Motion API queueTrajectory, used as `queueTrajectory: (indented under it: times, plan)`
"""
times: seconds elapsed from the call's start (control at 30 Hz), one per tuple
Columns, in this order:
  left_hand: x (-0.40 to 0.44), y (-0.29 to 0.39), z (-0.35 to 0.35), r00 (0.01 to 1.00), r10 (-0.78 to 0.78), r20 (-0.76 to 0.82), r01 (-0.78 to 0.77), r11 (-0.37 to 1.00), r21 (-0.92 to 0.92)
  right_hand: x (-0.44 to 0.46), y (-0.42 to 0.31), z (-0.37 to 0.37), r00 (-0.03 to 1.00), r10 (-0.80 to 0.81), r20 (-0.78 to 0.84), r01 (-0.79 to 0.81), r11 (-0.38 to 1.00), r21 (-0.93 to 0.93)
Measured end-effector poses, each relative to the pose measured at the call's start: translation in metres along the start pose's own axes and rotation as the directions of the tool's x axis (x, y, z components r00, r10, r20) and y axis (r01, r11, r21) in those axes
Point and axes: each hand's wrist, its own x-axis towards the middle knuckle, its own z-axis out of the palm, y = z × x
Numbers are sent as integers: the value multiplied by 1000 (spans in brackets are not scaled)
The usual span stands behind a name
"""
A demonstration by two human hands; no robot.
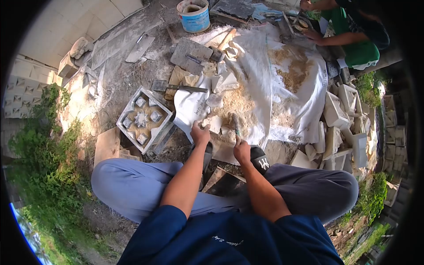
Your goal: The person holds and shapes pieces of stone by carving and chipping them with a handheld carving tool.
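My left hand point(201, 133) is closed on the edge of a pale stone chunk point(214, 124), low over the white sack sheet point(194, 104). My right hand point(241, 151) wraps round the greenish handle of a small hammer point(235, 123). Its head points away from me, just right of the chunk, over sandy crumbs point(240, 104). Whether the head touches a smaller fragment point(225, 130) beside it I cannot tell. Several broken pale pieces point(225, 82) lie farther off on the sheet.
Left of my hands sits a patterned square mould point(145, 119). Beyond lie a flat trowel point(191, 55), a dark metal bar point(187, 88) and a blue-labelled bucket point(193, 17). Broken blocks point(338, 110) are piled at right. Another person's hand point(312, 37) works at upper right.
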Motion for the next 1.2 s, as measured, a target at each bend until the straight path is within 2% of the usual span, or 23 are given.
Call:
queueTrajectory:
  times: [0.03,0.07,0.13,0.2,0.3,0.33,0.4,0.43,0.5,0.6,0.7,0.73,0.83,0.93,0.97,1.0,1.07,1.1,1.2]
  plan:
    - [0,5,0,997,-66,43,69,996,-65,-2,4,3,1000,-2,-9,2,1000,14]
    - [0,10,0,997,-57,46,60,996,-68,3,7,4,1000,-4,-18,4,1000,17]
    - [-9,29,-11,997,71,27,-70,997,-45,4,-4,-2,999,36,31,-37,998,49]
    - [-15,43,-17,996,82,47,-82,997,-10,0,-19,-10,998,37,51,-38,999,18]
    - [-20,53,-25,992,113,47,-114,993,16,-10,-34,-16,995,-33,-97,46,989,138]
    - [-21,47,-22,993,106,47,-107,994,17,-9,-24,-11,995,-32,-92,44,990,134]
    - [-17,43,-18,978,208,-18,-206,975,86,-2,-8,-2,998,-56,-39,57,998,11]
    - [-17,43,-17,977,212,-19,-210,974,81,-3,-2,0,1000,1,-7,-1,1000,27]
    - [-15,46,-20,985,158,73,-160,987,23,3,-4,3,1000,10,-5,-10,1000,19]
    - [-19,50,-22,983,173,70,-172,985,-10,4,-16,-3,999,30,44,-30,1000,-6]
    - [-17,42,-21,987,137,85,-131,988,-78,-7,-42,-14,991,-56,-121,77,983,170]
    - [-19,37,-21,988,128,86,-122,990,-76,-8,-35,-11,992,-54,-113,72,984,165]
    - [-12,33,-15,971,239,20,-239,971,4,0,-5,0,1000,10,-3,-10,1000,-14]
    - [-13,37,-16,977,201,71,-198,979,-40,6,-3,7,1000,11,-5,-11,1000,24]
    - [-15,37,-16,966,254,50,-255,967,22,10,-2,7,999,17,31,-18,1000,15]
    - [-16,39,-16,967,249,53,-250,968,22,8,-6,2,999,21,33,-22,1000,10]
    - [-16,40,-18,976,205,78,-207,978,20,-2,-27,-9,993,-63,-98,73,991,109]
    - [-15,38,-17,976,211,59,-216,973,81,-3,-29,-8,989,-73,-130,91,987,133]
    - [-18,36,-19,966,253,43,-254,967,7,-6,-13,-4,994,-78,-78,79,997,8]
